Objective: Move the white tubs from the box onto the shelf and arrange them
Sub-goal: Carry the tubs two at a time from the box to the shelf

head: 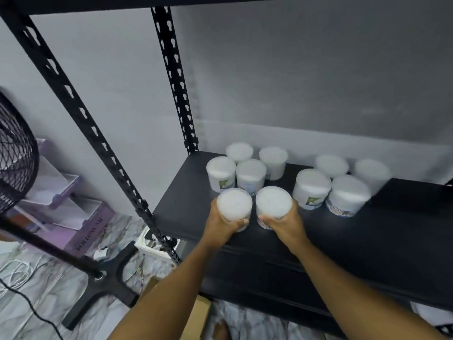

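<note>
My left hand (226,220) grips one tub (234,204), my right hand (282,223) another (274,203), both at frame centre over the shelf (367,231). Eight tubs already stand behind, upper centre. The box (198,315) at the bottom edge hides any remainder.

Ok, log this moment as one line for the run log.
left hand: grips tub | right hand: grips tub | shelf: eight tubs standing in two clusters | step: placing two in front

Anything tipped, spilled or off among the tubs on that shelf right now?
Nothing stands out. Both clusters of tubs on the shelf stand upright, lids on. The left hand and right hand each hold one tub, level.
</note>
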The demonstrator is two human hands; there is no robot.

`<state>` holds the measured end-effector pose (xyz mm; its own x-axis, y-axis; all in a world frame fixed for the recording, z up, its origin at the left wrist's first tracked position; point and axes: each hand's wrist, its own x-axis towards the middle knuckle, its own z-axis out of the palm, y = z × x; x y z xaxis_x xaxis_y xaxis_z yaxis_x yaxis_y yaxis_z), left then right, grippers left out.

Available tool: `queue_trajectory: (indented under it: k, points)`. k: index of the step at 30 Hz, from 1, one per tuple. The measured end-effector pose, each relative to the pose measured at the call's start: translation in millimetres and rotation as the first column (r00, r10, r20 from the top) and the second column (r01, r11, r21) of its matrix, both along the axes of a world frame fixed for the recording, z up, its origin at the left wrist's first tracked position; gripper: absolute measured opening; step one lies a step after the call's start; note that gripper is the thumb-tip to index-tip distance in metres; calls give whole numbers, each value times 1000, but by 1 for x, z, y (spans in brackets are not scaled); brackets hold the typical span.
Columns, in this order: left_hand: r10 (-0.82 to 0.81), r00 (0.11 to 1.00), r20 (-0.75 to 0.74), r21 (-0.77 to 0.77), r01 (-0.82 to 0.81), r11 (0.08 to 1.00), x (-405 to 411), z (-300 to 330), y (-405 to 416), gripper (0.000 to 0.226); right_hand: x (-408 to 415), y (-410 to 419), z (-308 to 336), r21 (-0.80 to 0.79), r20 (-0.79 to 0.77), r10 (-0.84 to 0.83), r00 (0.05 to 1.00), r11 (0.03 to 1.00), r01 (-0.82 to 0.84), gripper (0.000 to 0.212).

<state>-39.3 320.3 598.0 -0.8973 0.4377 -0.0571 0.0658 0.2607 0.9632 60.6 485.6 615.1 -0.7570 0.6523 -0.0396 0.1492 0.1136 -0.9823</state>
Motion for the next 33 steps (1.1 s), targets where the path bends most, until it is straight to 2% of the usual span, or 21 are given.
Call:
queue_trajectory:
  k: [9, 13, 20, 33]
  points:
    - [5, 1000, -12, 24, -5, 1000, -18, 4, 14, 87, -28, 13, -11, -2, -57, 8, 998, 1000, -8, 82]
    - [-3, 1000, -6, 40, 4, 999, -21, 7, 15, 84, -34, 19, -19, 11, -44, 17, 999, 1000, -17, 92]
    - [-3, 1000, -16, 42, 3, 999, -27, 3, 17, 88, -37, 21, -23, 5, -87, 6, 996, 1000, -6, 91]
    - [-22, 1000, 10, 9, 22, 1000, -36, 1, 22, 89, -39, 28, -28, 50, -16, 36, 999, 998, -35, 96]
